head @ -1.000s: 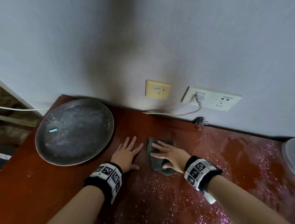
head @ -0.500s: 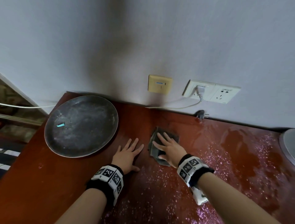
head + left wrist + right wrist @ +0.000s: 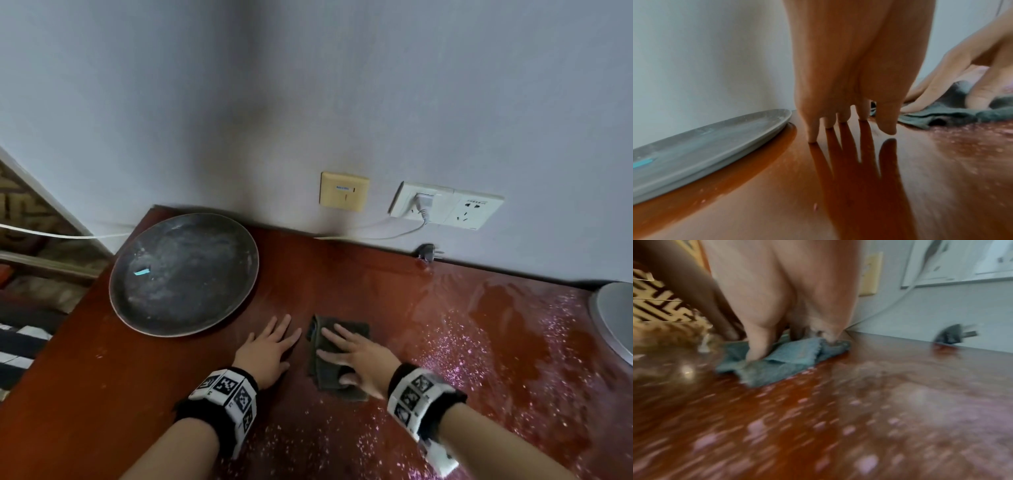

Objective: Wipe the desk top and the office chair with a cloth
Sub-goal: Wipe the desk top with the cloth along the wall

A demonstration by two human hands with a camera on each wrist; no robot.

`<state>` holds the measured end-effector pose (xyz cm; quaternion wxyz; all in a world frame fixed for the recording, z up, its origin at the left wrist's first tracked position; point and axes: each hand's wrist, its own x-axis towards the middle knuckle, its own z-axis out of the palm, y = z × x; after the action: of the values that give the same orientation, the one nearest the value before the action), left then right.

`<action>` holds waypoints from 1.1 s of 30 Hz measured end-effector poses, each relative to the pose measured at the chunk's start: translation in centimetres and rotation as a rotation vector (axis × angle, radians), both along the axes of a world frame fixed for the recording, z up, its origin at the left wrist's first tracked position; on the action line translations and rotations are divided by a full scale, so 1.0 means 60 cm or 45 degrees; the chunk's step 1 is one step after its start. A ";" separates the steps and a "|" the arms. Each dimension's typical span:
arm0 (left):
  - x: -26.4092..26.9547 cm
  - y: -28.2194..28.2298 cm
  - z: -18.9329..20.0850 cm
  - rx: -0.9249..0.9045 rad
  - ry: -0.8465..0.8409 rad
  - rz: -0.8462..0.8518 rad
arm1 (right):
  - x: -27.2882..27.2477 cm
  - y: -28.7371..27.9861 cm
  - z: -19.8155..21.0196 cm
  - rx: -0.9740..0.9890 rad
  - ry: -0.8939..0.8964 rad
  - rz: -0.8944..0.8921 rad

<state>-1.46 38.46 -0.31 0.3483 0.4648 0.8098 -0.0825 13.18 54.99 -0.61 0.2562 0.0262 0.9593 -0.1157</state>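
A folded grey-green cloth (image 3: pixel 337 356) lies on the red-brown desk top (image 3: pixel 342 281), about mid-desk. My right hand (image 3: pixel 356 356) presses flat on it with fingers spread and straight; the thumb rests on the cloth's near part. The same cloth (image 3: pixel 785 356) shows in the right wrist view under the right hand (image 3: pixel 777 318), blurred by motion. My left hand (image 3: pixel 270 346) lies flat on the bare desk just left of the cloth, fingers straight; its fingertips (image 3: pixel 840 120) touch the wood. No office chair is in view.
A large round grey tray (image 3: pixel 183 272) sits at the desk's back left, close to my left hand. Pale specks and wet smears cover the desk's right half (image 3: pixel 496 342). Wall sockets (image 3: pixel 445 205), a white cable and a loose black plug (image 3: pixel 426 251) line the back edge. A grey round object (image 3: pixel 616 318) sits at far right.
My right hand slid the cloth away toward the wall, then back toward me. The left hand stayed flat on the desk in nearly the same place.
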 end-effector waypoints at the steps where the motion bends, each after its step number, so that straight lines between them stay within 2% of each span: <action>1: 0.002 -0.002 0.003 -0.007 -0.012 0.004 | -0.004 0.023 0.003 -0.001 -0.010 -0.060; 4: 0.010 -0.017 0.008 -0.011 -0.034 0.026 | -0.019 0.080 0.006 0.014 -0.005 -0.454; 5: 0.014 -0.023 0.009 -0.012 -0.036 0.035 | -0.021 0.075 0.004 0.041 -0.006 -0.491; 6: 0.019 -0.030 0.010 -0.016 -0.039 0.043 | -0.020 0.056 0.003 0.068 -0.012 -0.448; 10: 0.041 -0.050 0.013 -0.033 -0.038 0.070 | 0.003 -0.021 0.001 0.044 -0.038 0.122; 12: 0.049 -0.058 0.012 -0.034 -0.037 0.093 | -0.011 0.006 0.003 -0.018 -0.035 0.081; 15: 0.061 -0.069 0.008 -0.033 -0.024 0.124 | -0.029 0.034 0.001 -0.004 0.017 -0.249; 17: 0.065 -0.072 0.007 -0.035 -0.012 0.136 | -0.033 -0.001 0.002 0.046 -0.048 -0.153; 19: 0.067 -0.074 0.006 -0.040 -0.016 0.136 | -0.026 -0.044 0.005 0.073 -0.138 0.133; 20: 0.065 -0.075 0.006 -0.043 -0.027 0.131 | -0.023 -0.050 0.009 0.071 -0.157 0.208; 21: 0.061 -0.076 0.008 -0.044 -0.042 0.123 | -0.024 -0.043 0.012 0.053 -0.149 0.192; 24: 0.049 -0.088 0.011 -0.058 -0.065 0.110 | -0.028 -0.009 0.013 0.009 -0.044 -0.197; 26: 0.044 -0.099 0.013 -0.057 -0.036 0.099 | -0.030 -0.032 0.006 0.030 -0.038 -0.285; 30: 0.044 -0.116 0.014 0.024 0.022 0.123 | -0.033 -0.135 -0.004 0.016 -0.124 0.090; 33: 0.039 -0.154 0.021 0.055 0.002 0.180 | -0.038 -0.120 -0.002 0.027 -0.066 0.061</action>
<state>0.86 29.19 0.97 0.3426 0.4139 0.8424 -0.0404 10.90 47.80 -0.71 0.2835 0.0089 0.9539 -0.0985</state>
